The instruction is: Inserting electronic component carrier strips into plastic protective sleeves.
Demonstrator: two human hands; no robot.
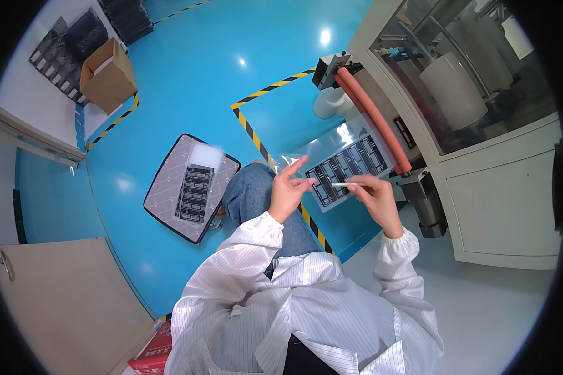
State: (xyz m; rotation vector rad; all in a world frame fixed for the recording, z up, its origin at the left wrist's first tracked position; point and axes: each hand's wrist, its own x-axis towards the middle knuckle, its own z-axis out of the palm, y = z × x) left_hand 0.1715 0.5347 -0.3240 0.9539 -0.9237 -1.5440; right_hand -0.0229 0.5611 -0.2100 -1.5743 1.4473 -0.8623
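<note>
A glossy blue floor (pixel 187 81) fills the scene, crossed by yellow-and-black hazard tape (pixel 254 134), with a paler grey floor on the near right. On the right stands a cream machine (pixel 507 187) with a glazed housing, a white roll (pixel 451 89) inside it and an orange-red roller (pixel 375 119) along its front. In the far left sits a brown cardboard box (pixel 108 75) beside stacks of black trays (pixel 65 47). On the floor left of the person's jeans-clad knee lies a dark-edged grey tray (pixel 169 181) carrying a strip of black parts (pixel 195 192).

The person, in a white striped coat, holds a clear plastic sheet printed with dark rectangular frames (pixel 347 169) in front of the machine, above the tape line. The left hand (pixel 288 190) pinches the sheet's left edge between thumb and bent fingers, its forefinger stretched out straight. The right hand (pixel 374 194) is curled closed around a thin white stick-like tool (pixel 344 184), whose tip lies against the sheet.
</note>
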